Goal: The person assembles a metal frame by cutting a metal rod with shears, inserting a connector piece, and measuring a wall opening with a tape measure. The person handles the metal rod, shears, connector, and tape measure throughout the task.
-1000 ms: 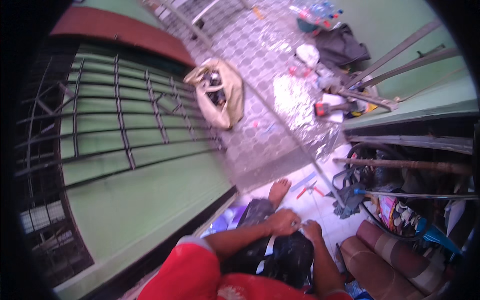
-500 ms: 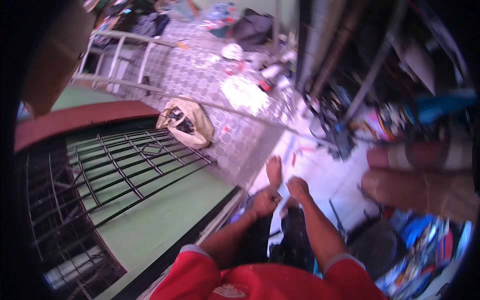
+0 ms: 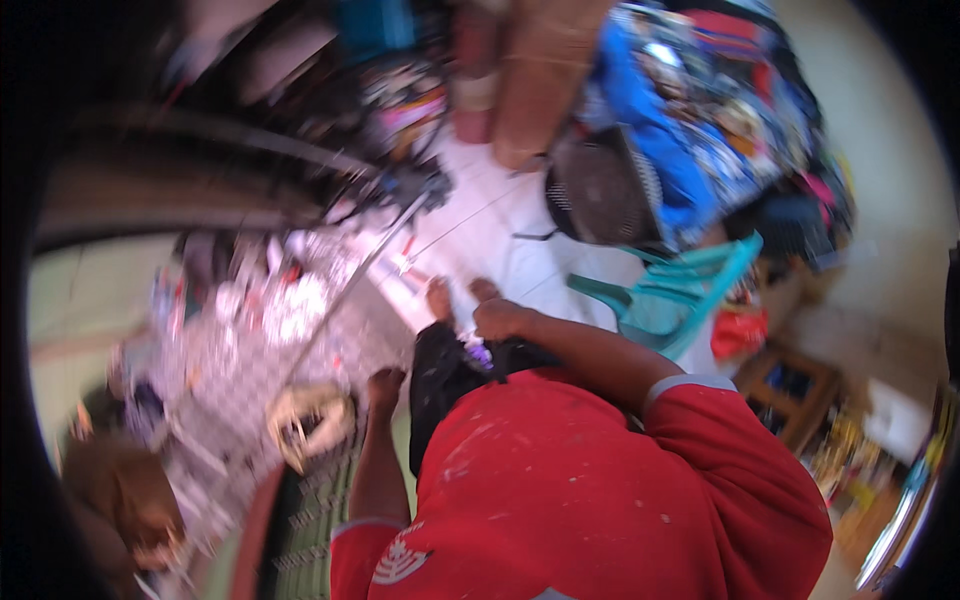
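My right hand (image 3: 497, 320) is in front of my body over my dark trousers (image 3: 440, 370), its fingers curled closed. Whatever it may hold is hidden. Lower and to the left, my left hand (image 3: 385, 388) hangs beside my leg, blurred, with its fingers drawn in; I cannot make out anything in it. A small purple and white patch (image 3: 478, 353) shows just below my right hand. My bare feet (image 3: 438, 298) stand on white floor tiles (image 3: 490, 215).
A green plastic chair (image 3: 690, 285) stands to the right, near a dark round-backed thing (image 3: 605, 185) and a blue heap (image 3: 660, 130). A beige sack (image 3: 312, 425) lies left, next to a dark metal grille (image 3: 300, 520). A long pole (image 3: 350, 280) crosses the left side.
My view has swung to the right, bringing the green chair into sight. My hands, close together before, are now apart, the left one lower by my side.
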Demonstrator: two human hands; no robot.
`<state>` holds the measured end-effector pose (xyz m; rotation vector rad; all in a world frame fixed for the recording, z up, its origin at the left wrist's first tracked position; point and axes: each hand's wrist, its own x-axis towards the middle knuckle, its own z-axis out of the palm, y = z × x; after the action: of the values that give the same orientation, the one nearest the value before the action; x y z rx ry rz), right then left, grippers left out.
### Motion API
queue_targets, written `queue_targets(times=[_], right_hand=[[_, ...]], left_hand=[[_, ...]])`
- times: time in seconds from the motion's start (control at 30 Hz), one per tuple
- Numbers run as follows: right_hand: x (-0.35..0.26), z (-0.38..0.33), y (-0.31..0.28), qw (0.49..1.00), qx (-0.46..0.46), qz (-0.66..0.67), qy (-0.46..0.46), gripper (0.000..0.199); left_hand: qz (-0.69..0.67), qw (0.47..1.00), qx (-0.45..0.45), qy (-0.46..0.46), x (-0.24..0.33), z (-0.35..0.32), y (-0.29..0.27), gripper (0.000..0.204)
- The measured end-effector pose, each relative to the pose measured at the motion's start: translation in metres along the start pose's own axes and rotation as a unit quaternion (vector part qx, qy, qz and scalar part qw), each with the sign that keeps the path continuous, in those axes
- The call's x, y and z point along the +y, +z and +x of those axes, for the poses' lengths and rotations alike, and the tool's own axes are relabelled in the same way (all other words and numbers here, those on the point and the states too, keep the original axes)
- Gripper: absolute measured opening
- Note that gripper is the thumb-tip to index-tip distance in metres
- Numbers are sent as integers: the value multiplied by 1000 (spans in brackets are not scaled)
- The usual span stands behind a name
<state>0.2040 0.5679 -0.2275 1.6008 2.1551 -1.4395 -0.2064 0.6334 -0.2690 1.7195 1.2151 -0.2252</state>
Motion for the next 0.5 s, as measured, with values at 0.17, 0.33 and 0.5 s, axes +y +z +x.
queue_targets(times=[0.17, 0.33, 0.5], right_hand=[[-10, -83, -45, 968, 69, 151, 190, 49], [-29, -146, -19, 914, 116, 243, 303, 69], [-21, -173, 70, 840, 175, 285, 426, 56]], left_hand=[[-207, 961, -57, -175, -49, 44, -49, 50], [-176, 959, -107, -193, 8, 90, -112, 40], [-58, 964, -216, -143, 82, 156, -138, 41]])
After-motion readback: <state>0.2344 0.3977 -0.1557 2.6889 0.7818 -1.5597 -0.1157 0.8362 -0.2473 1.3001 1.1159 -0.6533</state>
